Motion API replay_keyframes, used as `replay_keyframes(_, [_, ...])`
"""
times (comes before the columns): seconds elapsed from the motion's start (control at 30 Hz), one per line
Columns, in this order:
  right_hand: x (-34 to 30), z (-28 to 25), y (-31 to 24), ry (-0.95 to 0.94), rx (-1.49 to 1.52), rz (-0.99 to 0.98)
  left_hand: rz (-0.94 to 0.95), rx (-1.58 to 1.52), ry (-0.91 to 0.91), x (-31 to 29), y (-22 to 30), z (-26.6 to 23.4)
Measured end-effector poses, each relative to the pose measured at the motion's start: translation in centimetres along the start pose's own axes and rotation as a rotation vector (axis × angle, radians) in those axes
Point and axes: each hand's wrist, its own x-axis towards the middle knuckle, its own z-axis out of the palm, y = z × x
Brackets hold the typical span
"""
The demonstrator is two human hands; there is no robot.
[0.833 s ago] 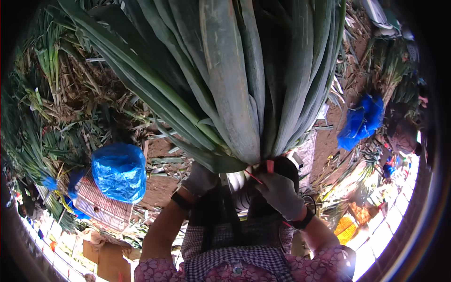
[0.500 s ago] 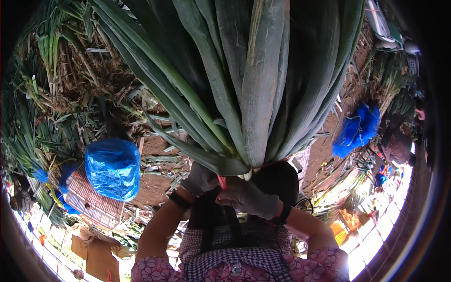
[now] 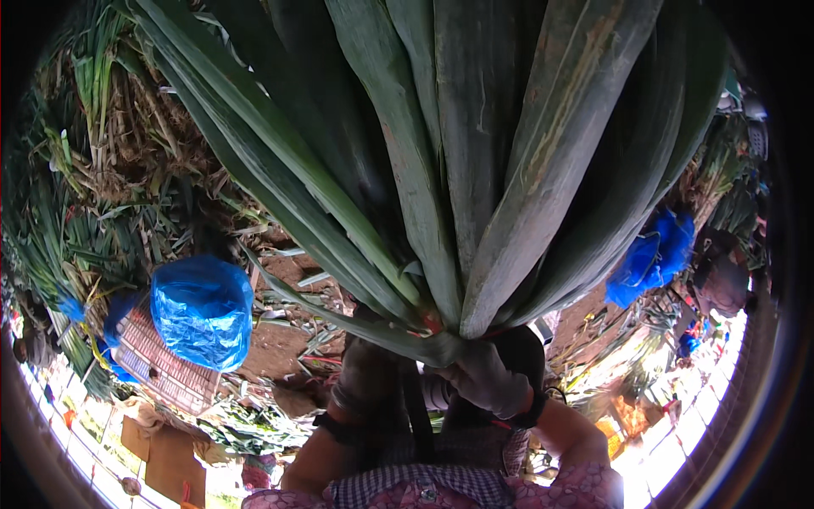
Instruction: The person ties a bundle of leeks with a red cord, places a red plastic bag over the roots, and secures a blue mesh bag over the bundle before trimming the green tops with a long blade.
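Note:
A big bunch of leeks, with broad dark green leaves, fans out in front of me and fills the upper middle. Between the leaf bases a bit of red tie shows. My right hand, in a grey glove, is closed at the bottom of the bunch, against a bent leaf; its fingertips are partly hidden. To its left, my gloved left hand is in shadow under the leaves, and its fingers are hidden.
Heaps of leeks with roots lie on the left. A blue plastic bag sits on a pale crate. Blue netting and another person are at the right. Cardboard stands at the lower left.
My hands no longer pinch the red tie's end below the leaves. The left hand has gone lower under the bunch; the leaves have spread and shifted right and nearer.

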Motion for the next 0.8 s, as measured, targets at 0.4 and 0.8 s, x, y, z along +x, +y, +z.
replay_keyframes(0.4, [0.6, -1.5, -0.4, -0.174, -0.129, -0.101, 0.344, 1.567, -0.834, 2.4, 4.9, 2.4])
replay_keyframes(0.8, [-0.6, -1.0, 0.9, -0.134, -0.187, -0.215, 0.429, 1.542, -0.847, 3.0, 5.1, 2.2])
